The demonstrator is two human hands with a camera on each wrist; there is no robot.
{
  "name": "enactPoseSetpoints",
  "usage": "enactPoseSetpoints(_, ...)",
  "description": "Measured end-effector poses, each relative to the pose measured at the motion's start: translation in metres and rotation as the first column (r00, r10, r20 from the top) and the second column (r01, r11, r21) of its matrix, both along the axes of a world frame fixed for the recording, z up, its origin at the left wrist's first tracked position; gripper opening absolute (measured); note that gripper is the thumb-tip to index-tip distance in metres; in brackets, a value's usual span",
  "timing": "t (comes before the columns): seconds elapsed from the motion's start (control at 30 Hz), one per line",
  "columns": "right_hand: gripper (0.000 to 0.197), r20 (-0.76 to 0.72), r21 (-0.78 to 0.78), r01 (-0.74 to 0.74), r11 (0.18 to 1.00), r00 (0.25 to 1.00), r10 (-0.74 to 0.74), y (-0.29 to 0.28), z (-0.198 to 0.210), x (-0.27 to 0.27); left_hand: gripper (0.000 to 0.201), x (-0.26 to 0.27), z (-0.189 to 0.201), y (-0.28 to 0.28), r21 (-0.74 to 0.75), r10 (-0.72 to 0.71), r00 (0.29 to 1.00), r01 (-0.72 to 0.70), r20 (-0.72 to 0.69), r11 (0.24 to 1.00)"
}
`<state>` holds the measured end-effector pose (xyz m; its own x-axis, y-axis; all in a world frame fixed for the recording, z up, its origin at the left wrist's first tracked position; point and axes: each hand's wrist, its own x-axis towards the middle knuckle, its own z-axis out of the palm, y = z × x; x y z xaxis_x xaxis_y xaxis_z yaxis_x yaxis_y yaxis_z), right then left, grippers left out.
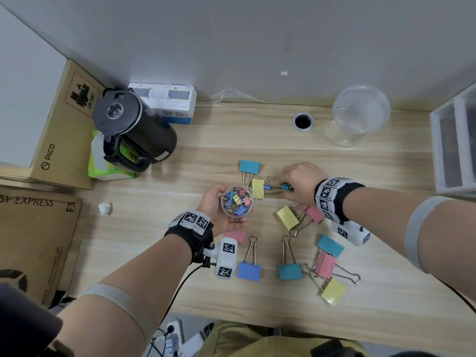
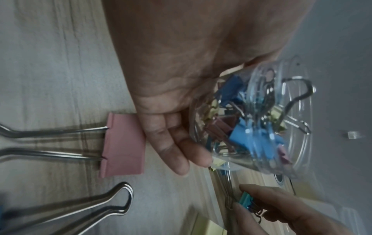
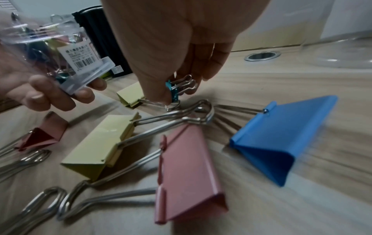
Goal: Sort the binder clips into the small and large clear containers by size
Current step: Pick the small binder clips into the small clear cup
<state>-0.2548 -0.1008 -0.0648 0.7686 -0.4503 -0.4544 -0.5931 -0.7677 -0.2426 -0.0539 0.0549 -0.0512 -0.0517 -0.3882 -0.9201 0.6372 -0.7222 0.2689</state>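
Observation:
My left hand (image 1: pixel 219 210) holds the small clear container (image 1: pixel 236 201) above the table; several small coloured clips fill it (image 2: pixel 249 136). My right hand (image 1: pixel 298 182) pinches a small teal binder clip (image 1: pixel 286 187) just off the wood, seen close in the right wrist view (image 3: pixel 172 92). Another small blue clip (image 1: pixel 268 187) lies beside a large yellow clip (image 1: pixel 258 188). Several large clips in blue (image 1: pixel 248 271), teal (image 1: pixel 289 271), pink (image 1: pixel 325 264) and yellow (image 1: pixel 333 291) lie scattered on the table. The large clear container (image 1: pixel 360 117) stands empty at the back right.
A black kettle (image 1: pixel 131 127) and cardboard boxes (image 1: pixel 64 124) crowd the left side. A cable hole (image 1: pixel 303 121) sits in the table near the wall. White drawers (image 1: pixel 453 143) stand at the right edge. A large pink clip (image 2: pixel 122 144) lies under my left hand.

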Motion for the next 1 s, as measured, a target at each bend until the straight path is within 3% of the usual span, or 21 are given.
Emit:
enactPoseSetpoints(0.17, 0.026, 0.116, 0.114, 0.186, 0.976, 0.973, -0.199, -0.009, 0.002, 0.007, 0.057, 0.002, 0.0, -0.003, -0.011, 0.003, 1.0, -0.003, -0.009, 1.0)
enactPoseSetpoints(0.3, 0.02, 0.076, 0.246, 0.283, 0.927, 0.948, -0.309, -0.012, -0.001, 0.023, 0.055, 0.003, -0.001, -0.003, -0.01, 0.007, 1.0, -0.007, -0.014, 1.0)
enactPoseSetpoints(0.57, 0.027, 0.112, 0.176, 0.103, 0.979, 0.986, -0.124, -0.012, -0.022, 0.028, 0.054, 0.011, -0.003, -0.003, 0.003, 0.01, 1.0, -0.01, -0.007, 1.0)
enactPoseSetpoints(0.8, 0.023, 0.179, 0.236, -0.011, 0.972, 0.983, -0.033, -0.021, -0.02, 0.028, 0.052, 0.013, -0.005, -0.006, 0.006, 0.015, 1.0, -0.015, -0.012, 1.0)
enactPoseSetpoints(1.0, 0.015, 0.043, 0.12, -0.067, 0.99, 0.997, 0.063, -0.019, -0.009, 0.033, 0.05, 0.008, -0.004, -0.009, -0.005, 0.003, 1.0, -0.003, -0.011, 1.0)
